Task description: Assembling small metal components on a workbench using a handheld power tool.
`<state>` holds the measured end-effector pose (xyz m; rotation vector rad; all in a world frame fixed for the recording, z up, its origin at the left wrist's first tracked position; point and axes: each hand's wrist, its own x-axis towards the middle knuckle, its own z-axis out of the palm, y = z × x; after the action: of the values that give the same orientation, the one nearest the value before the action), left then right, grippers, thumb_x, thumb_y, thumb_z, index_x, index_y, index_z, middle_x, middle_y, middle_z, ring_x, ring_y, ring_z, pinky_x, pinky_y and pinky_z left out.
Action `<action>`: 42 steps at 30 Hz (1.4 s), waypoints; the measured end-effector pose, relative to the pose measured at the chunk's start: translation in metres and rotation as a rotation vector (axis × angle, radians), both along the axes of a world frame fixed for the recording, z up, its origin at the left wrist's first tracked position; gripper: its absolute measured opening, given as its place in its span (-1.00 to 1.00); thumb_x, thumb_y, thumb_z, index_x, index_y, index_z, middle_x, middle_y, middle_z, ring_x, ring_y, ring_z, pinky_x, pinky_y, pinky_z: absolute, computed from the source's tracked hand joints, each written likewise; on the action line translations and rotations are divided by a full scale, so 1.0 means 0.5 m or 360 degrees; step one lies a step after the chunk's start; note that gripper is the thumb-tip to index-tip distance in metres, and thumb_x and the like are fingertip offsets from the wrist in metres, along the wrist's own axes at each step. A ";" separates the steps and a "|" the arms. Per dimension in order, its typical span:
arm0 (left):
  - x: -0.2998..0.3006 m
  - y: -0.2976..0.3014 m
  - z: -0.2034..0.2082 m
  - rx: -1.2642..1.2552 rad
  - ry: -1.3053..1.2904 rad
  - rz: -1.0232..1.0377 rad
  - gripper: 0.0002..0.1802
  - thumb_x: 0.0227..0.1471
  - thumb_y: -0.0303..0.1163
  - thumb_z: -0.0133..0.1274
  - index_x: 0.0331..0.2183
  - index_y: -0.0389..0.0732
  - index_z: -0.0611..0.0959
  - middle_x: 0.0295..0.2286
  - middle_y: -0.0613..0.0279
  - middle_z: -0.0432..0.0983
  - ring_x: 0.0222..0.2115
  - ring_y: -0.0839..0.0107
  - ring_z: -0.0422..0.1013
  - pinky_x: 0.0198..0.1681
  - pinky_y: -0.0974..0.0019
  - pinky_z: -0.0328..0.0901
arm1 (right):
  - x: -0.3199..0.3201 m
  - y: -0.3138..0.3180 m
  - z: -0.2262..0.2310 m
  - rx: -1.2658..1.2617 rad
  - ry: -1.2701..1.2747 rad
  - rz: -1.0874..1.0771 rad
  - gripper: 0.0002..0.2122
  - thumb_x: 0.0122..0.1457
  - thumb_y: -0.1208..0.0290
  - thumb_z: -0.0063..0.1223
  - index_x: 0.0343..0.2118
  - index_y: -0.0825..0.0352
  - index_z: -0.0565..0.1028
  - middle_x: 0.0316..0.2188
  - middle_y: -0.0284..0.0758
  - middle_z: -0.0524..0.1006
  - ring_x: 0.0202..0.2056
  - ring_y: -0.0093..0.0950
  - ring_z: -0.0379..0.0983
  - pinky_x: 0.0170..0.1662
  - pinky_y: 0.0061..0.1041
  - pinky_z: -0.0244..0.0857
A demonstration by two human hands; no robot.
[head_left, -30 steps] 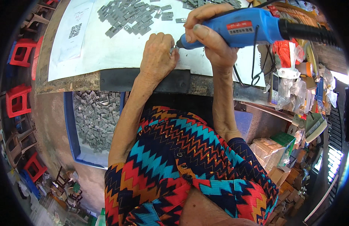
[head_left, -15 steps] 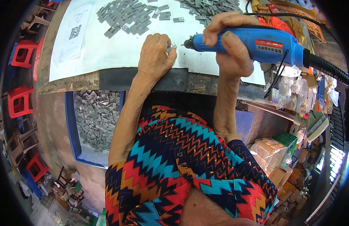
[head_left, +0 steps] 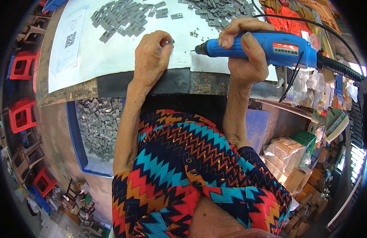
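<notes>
My right hand (head_left: pixel 247 55) is wrapped around a blue electric screwdriver (head_left: pixel 284 47). The tool lies nearly level, with its black nose and thin bit pointing left above the white sheet (head_left: pixel 112 63). To the left of the bit, my left hand (head_left: pixel 151 55) pinches a small grey piece (head_left: pixel 171 42) between thumb and fingers, which mostly hide it. A gap separates the bit from that piece. Beyond my left hand spreads a layer of flat grey rectangular pieces (head_left: pixel 122 18). Tiny screw-like bits (head_left: pixel 194 32) lie scattered beyond the screwdriver's nose.
Another heap of grey pieces (head_left: pixel 219 10) sits at the far side. A blue tray (head_left: pixel 76 146) full of similar pieces stands below the table edge at left. The screwdriver's black cable (head_left: pixel 342 71) runs off right. Red stools (head_left: pixel 21 115) stand at far left; boxes (head_left: pixel 284 152) are stacked at right.
My left hand has drawn left, away from the screwdriver bit, with the small grey piece. The tiny screw-like bits now show more fully. My right hand keeps its hold, almost unmoved.
</notes>
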<state>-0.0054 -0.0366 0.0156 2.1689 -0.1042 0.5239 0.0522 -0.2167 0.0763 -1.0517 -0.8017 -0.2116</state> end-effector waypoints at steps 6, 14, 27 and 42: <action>-0.094 0.033 0.043 -0.0352 0.0116 0.0140 -0.71 -0.14 -0.60 0.05 -0.26 -0.26 0.56 -0.50 0.34 0.38 -0.48 0.59 0.24 -0.40 0.53 0.17 | -0.009 0.017 -0.003 0.0016 0.0047 0.0055 -0.78 -0.04 0.54 -0.14 -0.30 0.50 0.33 -0.46 -0.01 0.41 -0.59 -0.43 0.36 -0.46 -0.38 0.31; -0.306 0.141 0.041 -0.0518 0.0550 0.0488 -0.77 -0.15 -0.63 0.04 -0.33 -0.25 0.57 -0.51 0.40 0.33 -0.50 0.63 0.19 -0.40 0.54 0.14 | 0.000 0.020 -0.009 0.0066 0.0033 0.0068 -0.79 -0.06 0.55 -0.13 -0.32 0.51 0.36 -0.48 -0.01 0.42 -0.60 -0.43 0.38 -0.46 -0.38 0.32; -0.393 0.193 -0.025 -0.0038 0.0743 0.0624 -0.79 -0.14 -0.60 0.01 -0.33 -0.25 0.56 -0.47 0.29 0.42 -0.48 0.53 0.29 -0.37 0.46 0.21 | -0.016 0.021 0.001 0.0106 0.0119 -0.0005 -0.77 -0.02 0.49 -0.16 -0.30 0.48 0.37 -0.46 0.01 0.41 -0.57 -0.41 0.34 -0.43 -0.33 0.28; -0.074 -0.027 0.053 -0.0347 0.0035 -0.0222 -0.73 -0.21 -0.56 0.11 -0.32 -0.24 0.55 -0.43 0.22 0.40 -0.51 0.42 0.30 -0.45 0.40 0.25 | -0.042 -0.002 0.046 0.0631 0.0396 0.0330 -0.75 0.04 0.38 -0.19 -0.27 0.44 0.37 -0.45 -0.03 0.42 -0.57 -0.40 0.33 -0.44 -0.33 0.25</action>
<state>-0.0425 -0.0500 0.0421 1.9382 -0.1769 0.4120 0.0314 -0.2176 0.0993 -0.6020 -0.6055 -0.0562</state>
